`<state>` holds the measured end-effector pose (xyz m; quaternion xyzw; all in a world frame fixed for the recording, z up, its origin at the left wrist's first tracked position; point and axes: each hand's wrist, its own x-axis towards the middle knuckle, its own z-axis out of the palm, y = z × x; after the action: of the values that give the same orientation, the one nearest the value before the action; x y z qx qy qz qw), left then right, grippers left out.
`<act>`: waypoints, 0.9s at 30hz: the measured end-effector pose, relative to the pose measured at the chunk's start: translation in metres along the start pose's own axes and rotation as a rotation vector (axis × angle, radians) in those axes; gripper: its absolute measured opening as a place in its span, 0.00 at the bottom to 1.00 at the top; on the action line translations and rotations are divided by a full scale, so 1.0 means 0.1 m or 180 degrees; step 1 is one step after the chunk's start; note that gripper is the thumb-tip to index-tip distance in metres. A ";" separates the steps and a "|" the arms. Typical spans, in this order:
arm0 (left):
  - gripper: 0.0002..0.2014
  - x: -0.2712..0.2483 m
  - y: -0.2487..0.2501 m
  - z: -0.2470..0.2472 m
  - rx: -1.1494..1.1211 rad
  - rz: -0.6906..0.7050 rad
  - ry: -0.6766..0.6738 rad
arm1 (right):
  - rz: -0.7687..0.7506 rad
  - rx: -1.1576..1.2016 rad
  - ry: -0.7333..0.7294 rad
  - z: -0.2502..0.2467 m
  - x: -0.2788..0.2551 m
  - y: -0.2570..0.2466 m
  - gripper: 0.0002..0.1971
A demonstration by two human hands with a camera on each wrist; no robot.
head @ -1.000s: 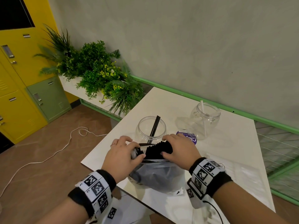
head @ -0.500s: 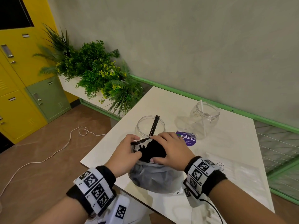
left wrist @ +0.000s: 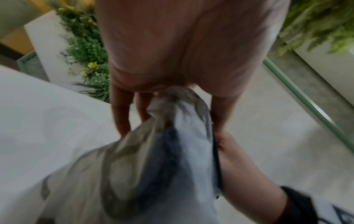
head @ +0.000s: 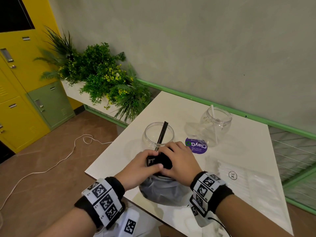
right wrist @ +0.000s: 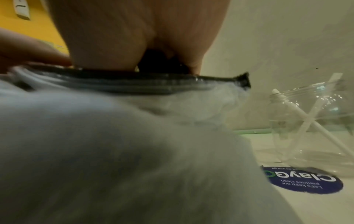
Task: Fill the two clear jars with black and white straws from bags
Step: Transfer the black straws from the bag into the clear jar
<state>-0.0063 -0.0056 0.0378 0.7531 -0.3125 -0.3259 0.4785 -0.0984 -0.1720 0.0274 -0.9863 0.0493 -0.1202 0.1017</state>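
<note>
Both hands are at the bag [head: 160, 190], just in front of the near jar [head: 159, 135]. The left hand [head: 140, 168] pinches its rim; the right hand [head: 179, 161] curls around black straws [head: 165, 160]. Pull them straight up, slowly.

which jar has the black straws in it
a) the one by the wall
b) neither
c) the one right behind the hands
c: the black straws lean in the near jar just behind both hands, while the far jar holds white straws.

Office pantry: lockers [head: 20, 93], planter [head: 102, 79], "pantries" sticker [head: 196, 146].
</note>
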 end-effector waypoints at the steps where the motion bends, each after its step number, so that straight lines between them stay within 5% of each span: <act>1: 0.30 -0.01 -0.02 0.00 0.0282 -0.0035 -0.0137 | 0.0023 -0.0058 0.0083 0.01 0.00 0.00 0.26; 3: 0.34 0.00 -0.07 0.01 0.0597 -0.0080 -0.0146 | 0.0051 -0.0097 0.0254 0.04 0.00 0.01 0.22; 8: 0.18 -0.01 -0.12 -0.05 0.0473 -0.0026 0.0559 | 0.0017 0.0000 0.0449 0.02 -0.04 0.15 0.19; 16: 0.17 0.06 -0.11 0.04 -0.0394 -0.0018 0.1047 | -0.0144 0.0059 -0.0185 -0.09 -0.03 0.11 0.33; 27: 0.22 0.03 0.02 0.12 -0.0840 0.0155 0.0542 | -0.0054 -0.0043 -0.0081 0.01 0.08 -0.03 0.28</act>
<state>-0.0139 -0.0148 0.0350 0.7008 -0.2434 -0.2874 0.6058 -0.0905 -0.1702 0.0289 -0.9888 0.0405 -0.1081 0.0946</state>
